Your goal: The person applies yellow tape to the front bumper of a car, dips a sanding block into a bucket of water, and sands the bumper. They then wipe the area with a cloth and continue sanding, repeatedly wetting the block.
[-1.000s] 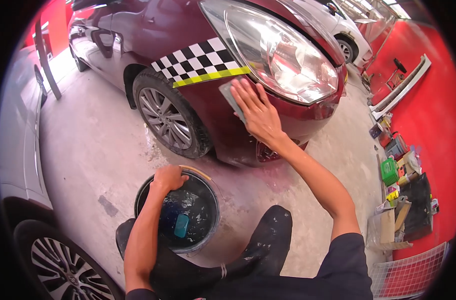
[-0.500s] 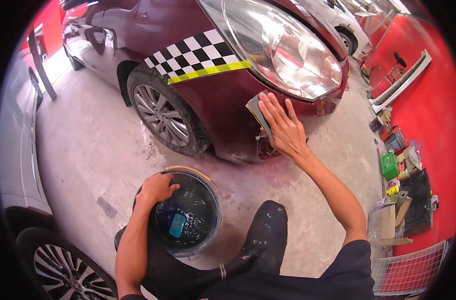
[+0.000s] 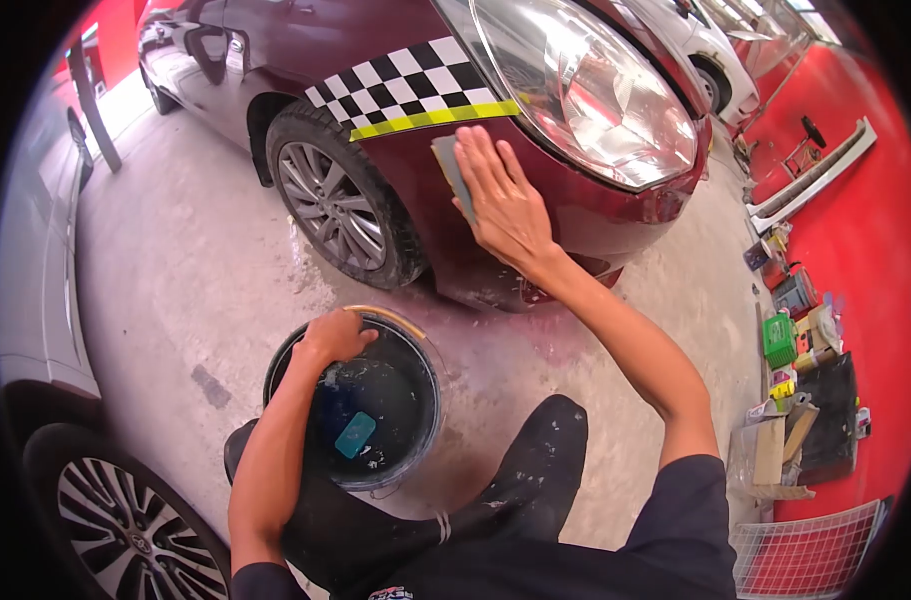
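Note:
My right hand (image 3: 502, 205) lies with its fingers stretched along a grey piece of sandpaper (image 3: 457, 180) with a yellowish edge, pressing it to the dark red bumper (image 3: 585, 215) of a car. Just above is a black-and-white checkered strip (image 3: 405, 85), edged by yellow tape (image 3: 435, 119). Over the rim of a black bucket (image 3: 430, 425) my left hand (image 3: 335, 338) is curled, its fingertips partly hidden. Inside the bucket, a blue-green rectangular block (image 3: 355, 435) sits in dark water.
The headlight (image 3: 600, 110) is to the right of the strip, the front wheel (image 3: 335, 205) to its lower left. A silver car (image 3: 35, 290) stands at my left. Along the red wall (image 3: 875, 280) lie a green container (image 3: 778, 340), cardboard (image 3: 765, 455) and a white wire rack (image 3: 805, 555).
My right hand has slid the sandpaper up and left across the bumper, from below the headlight to just under the checkered strip. My left hand stays at the bucket's rim.

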Tool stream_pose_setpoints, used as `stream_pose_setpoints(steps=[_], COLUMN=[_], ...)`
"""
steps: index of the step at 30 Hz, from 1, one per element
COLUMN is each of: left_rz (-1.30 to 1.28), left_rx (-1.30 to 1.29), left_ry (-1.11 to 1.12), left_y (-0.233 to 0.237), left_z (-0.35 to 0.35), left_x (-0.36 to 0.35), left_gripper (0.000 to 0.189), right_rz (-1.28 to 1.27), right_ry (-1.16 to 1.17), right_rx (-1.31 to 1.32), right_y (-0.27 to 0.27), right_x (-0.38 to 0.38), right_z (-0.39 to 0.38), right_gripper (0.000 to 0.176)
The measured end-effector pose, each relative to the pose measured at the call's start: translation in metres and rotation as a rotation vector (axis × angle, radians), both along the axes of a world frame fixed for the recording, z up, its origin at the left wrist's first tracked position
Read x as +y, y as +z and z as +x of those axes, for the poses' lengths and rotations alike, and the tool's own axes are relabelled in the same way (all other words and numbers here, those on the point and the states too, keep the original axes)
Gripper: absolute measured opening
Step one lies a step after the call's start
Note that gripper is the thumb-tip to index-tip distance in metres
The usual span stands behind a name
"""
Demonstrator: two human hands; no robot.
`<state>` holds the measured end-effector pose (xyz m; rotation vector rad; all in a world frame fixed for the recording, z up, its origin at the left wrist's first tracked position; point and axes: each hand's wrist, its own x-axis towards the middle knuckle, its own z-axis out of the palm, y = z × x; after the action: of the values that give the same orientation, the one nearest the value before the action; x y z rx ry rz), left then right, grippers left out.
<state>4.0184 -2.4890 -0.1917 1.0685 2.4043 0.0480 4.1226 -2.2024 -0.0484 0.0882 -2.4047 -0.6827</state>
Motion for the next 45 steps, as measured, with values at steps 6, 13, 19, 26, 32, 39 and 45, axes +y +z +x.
stream_pose_setpoints(steps=[6, 13, 19, 26, 32, 39, 45], left_rz=[-0.07, -0.076, -0.003, -0.041, 0.086, -0.009, 0.068], left_rx=[0.006, -0.025, -0.04, -0.051, -0.015, -0.058, 0.02], left_ry=[-0.036, -0.02, -0.034, -0.086, -0.052, -0.091, -0.108], left_y=[0.002, -0.015, 0.0, 0.003, 0.009, 0.015, 0.021], left_z=[-0.005, -0.013, -0.007, -0.004, -0.005, -0.006, 0.01], left_x=[-0.03, 0.001, -0.015, -0.013, -0.016, -0.021, -0.012], left_gripper=[0.051, 0.053, 0.053, 0.051, 0.052, 0.051, 0.049], right_rz=[-0.039, 0.013, -0.058, 0.089, -0.024, 0.049, 0.071], right_ry=[-0.071, 0.04, -0.057, -0.042, 0.001, -0.091, -0.035], right_rx=[-0.039, -0.066, -0.062, -0.117, -0.043, -0.082, -0.073], right_y=[0.0, 0.022, 0.004, 0.015, -0.01, 0.006, -0.016], right_x=[0.02, 0.004, 0.01, 0.001, -0.013, -0.002, -0.029], right_z=[0.053, -0.002, 0.041, 0.005, -0.025, 0.018, -0.056], right_gripper=[0.074, 0.077, 0.073, 0.071, 0.072, 0.074, 0.072])
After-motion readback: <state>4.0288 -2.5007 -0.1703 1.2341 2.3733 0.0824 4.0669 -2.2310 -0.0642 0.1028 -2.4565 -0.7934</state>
